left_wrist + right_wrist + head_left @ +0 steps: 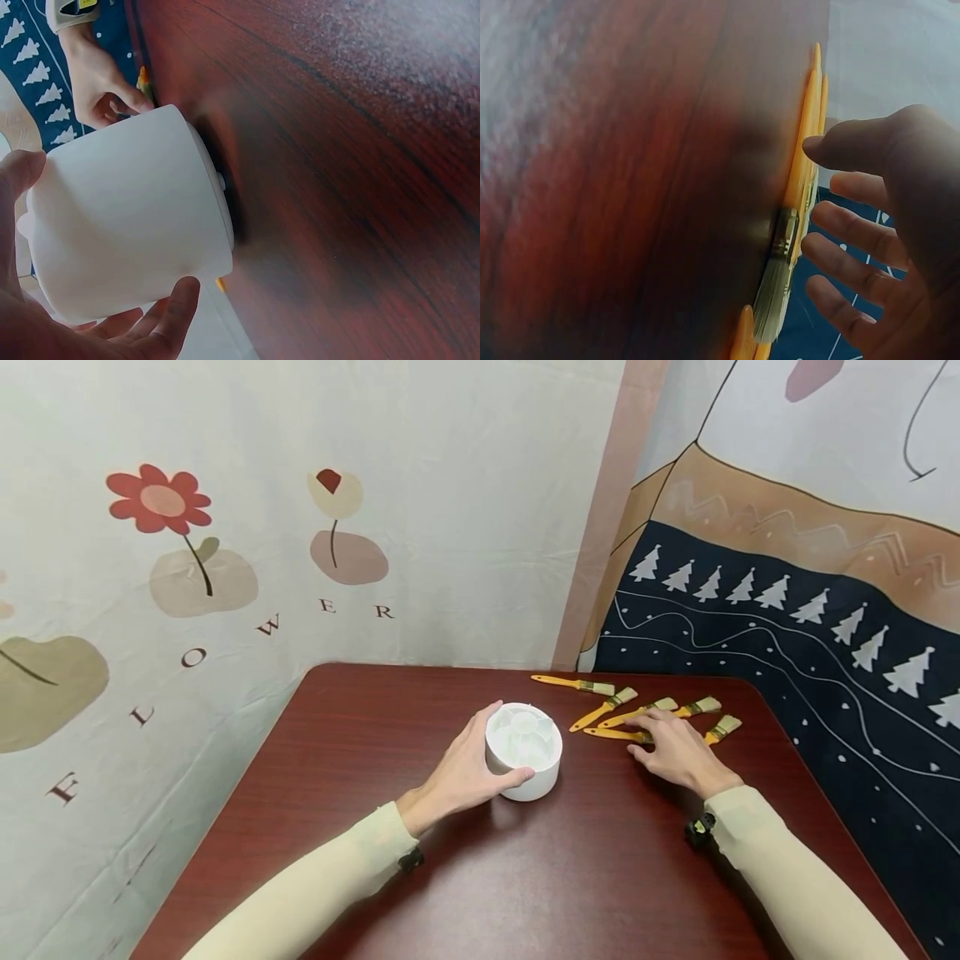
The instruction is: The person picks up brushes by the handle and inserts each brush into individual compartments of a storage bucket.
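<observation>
My left hand (467, 770) grips a white round divided organizer (546, 777) by its side, thumb along the near wall and fingers round the far left. The organizer is upright; whether its base touches the table I cannot tell. Over the paintbrushes at the right hovers my right hand (678, 752), its fingers spread and loosely bent. In the right wrist view its thumb (840, 142) is beside the yellow handle of the nearest paintbrush (797, 169), and no grip on it shows. That brush's bristles are hidden by the hand in the head view.
Several yellow-handled paintbrushes lie at the back right of the dark red table (337, 735), one paintbrush (558, 681) near its back edge. A printed cloth (465, 510) hangs behind, and a dark cloth with white trees (810, 668) hangs along the right side.
</observation>
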A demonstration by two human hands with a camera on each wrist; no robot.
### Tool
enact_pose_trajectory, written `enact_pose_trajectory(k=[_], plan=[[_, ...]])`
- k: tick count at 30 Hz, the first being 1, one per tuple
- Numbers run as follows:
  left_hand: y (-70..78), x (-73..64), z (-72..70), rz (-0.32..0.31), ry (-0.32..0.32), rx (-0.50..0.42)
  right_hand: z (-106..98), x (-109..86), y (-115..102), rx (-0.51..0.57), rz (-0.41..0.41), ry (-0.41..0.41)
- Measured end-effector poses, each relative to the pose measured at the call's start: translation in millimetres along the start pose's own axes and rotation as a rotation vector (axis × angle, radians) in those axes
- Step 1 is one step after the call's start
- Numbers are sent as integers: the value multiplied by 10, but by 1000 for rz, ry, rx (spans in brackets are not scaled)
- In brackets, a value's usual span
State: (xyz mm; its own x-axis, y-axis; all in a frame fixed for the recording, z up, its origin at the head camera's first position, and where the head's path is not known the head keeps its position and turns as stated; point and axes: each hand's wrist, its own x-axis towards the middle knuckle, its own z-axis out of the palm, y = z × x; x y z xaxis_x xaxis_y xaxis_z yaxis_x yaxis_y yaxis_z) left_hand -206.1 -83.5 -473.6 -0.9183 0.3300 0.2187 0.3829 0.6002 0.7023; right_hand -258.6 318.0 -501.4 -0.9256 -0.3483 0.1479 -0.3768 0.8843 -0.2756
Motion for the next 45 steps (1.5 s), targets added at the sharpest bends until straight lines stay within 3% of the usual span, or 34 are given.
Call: enact_pose_trajectory(k=[18,30,45], plan=[[2,6,-11,-6,-6,2,-58,15,193,79,24,-36],[16,-9,-7,-12,-6,0,-62,2,310,167,86,-76],[25,-11,-12,-17,-5,-8,16,6,421,251,100,-42]])
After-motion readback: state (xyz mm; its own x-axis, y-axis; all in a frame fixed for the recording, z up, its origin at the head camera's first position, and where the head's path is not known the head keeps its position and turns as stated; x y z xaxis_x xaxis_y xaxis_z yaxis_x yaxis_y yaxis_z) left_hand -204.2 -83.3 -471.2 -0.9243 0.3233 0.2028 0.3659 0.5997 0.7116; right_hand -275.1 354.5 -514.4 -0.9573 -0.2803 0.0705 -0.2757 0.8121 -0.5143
